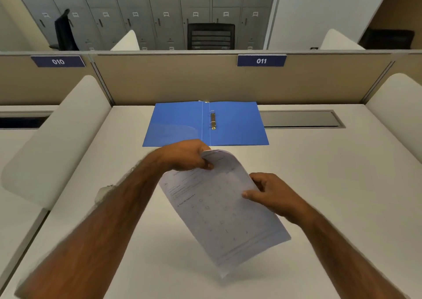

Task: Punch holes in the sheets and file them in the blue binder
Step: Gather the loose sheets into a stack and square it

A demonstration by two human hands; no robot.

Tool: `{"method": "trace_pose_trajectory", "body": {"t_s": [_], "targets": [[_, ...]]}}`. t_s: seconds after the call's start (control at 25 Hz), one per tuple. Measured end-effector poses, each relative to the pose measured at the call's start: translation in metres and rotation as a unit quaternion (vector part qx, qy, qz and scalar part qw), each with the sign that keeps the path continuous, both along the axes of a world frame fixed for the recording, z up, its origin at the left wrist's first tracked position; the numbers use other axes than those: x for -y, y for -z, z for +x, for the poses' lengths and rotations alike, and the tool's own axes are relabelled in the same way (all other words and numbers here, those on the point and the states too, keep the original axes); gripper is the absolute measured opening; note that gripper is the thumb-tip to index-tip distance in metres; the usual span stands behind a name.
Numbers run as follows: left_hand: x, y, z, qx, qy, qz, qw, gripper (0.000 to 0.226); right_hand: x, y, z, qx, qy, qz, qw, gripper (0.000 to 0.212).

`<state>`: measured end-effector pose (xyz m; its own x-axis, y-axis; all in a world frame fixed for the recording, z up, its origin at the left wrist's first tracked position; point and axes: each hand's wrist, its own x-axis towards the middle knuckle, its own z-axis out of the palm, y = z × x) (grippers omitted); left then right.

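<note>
Both hands clamped on the white printed paper sheets (219, 211), held tilted in the air above the white surface (319, 173), near the front edge. Left hand (187, 154) grips the top edge, fingers curled over it. Right hand (271, 193) pinches the right side edge, thumb on top. Hands apart, paper between them.

Paper looks light and floppy: the top corner curls over at the left hand. It will likely sag if held by one edge, and the sheets could slide out of line, so hold opposite edges and square the stack before punching.

Blue plastic ring binder (182, 125) lies open flat at the back of the surface, metal ring mechanism (213, 120) at the spine. It sits just beyond the left hand with nothing on it.

Small greyish object (104, 192) pokes out behind the left forearm; cannot tell what it is. Grey cable flap (299, 118) is right of the binder, beige partition (182, 77) behind, white side dividers (57, 138). The path to the binder seems unobstructed.
</note>
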<state>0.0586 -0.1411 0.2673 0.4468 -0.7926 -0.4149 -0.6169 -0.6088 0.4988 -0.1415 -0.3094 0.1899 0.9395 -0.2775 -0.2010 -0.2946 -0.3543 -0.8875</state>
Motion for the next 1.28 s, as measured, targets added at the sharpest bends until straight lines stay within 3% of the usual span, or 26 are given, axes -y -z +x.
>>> {"method": "trace_pose_trajectory", "body": {"t_s": [0.08, 0.12, 0.2, 0.24, 0.32, 0.4, 0.48, 0.64, 0.8, 0.96, 1.2, 1.28], "targets": [[0.004, 0.001, -0.003, 0.003, -0.007, -0.069, 0.998, 0.018, -0.005, 0.005, 0.005, 0.01, 0.037, -0.007, 0.999, 0.008], [0.001, 0.005, -0.001, 0.027, -0.035, -0.135, 0.99, 0.029, -0.003, 0.009, 0.005, 0.018, 0.06, 0.022, 0.998, 0.01], [-0.015, 0.018, -0.002, 0.08, -0.178, -0.281, 0.94, 0.066, 0.002, 0.013, 0.002, 0.033, 0.107, 0.13, 0.985, 0.013], [-0.025, 0.028, -0.005, 0.059, -0.262, -0.335, 0.903, 0.077, 0.004, 0.014, 0.0, 0.04, 0.126, 0.172, 0.976, 0.014], [-0.04, 0.053, -0.016, -0.117, -0.325, -0.397, 0.85, 0.072, 0.006, 0.017, -0.003, 0.061, 0.144, 0.213, 0.964, 0.018], [-0.045, 0.076, -0.03, -0.292, -0.278, -0.402, 0.822, 0.05, 0.003, 0.02, 0.0, 0.096, 0.15, 0.232, 0.956, 0.021], [-0.043, 0.08, -0.043, -0.329, -0.252, -0.397, 0.819, 0.039, -0.001, 0.019, 0.006, 0.137, 0.158, 0.227, 0.951, 0.02], [-0.034, 0.073, -0.052, -0.254, -0.234, -0.462, 0.817, 0.023, -0.003, 0.014, 0.019, 0.192, 0.173, 0.164, 0.952, 0.019], [-0.038, 0.091, -0.057, -0.217, -0.301, -0.445, 0.815, 0.024, -0.003, 0.031, 0.023, 0.165, 0.172, 0.131, 0.962, 0.013], [-0.038, 0.114, -0.065, -0.23, -0.321, -0.41, 0.822, 0.02, -0.009, 0.049, 0.018, 0.128, 0.181, 0.1, 0.97, 0.038], [-0.027, 0.126, -0.064, -0.206, -0.361, -0.398, 0.818, 0.011, -0.014, 0.064, 0.016, 0.108, 0.203, 0.075, 0.97, 0.02], [-0.021, 0.127, -0.061, -0.2, -0.37, -0.394, 0.817, 0.017, -0.014, 0.069, 0.016, 0.104, 0.204, 0.076, 0.97, 0.016]]}}
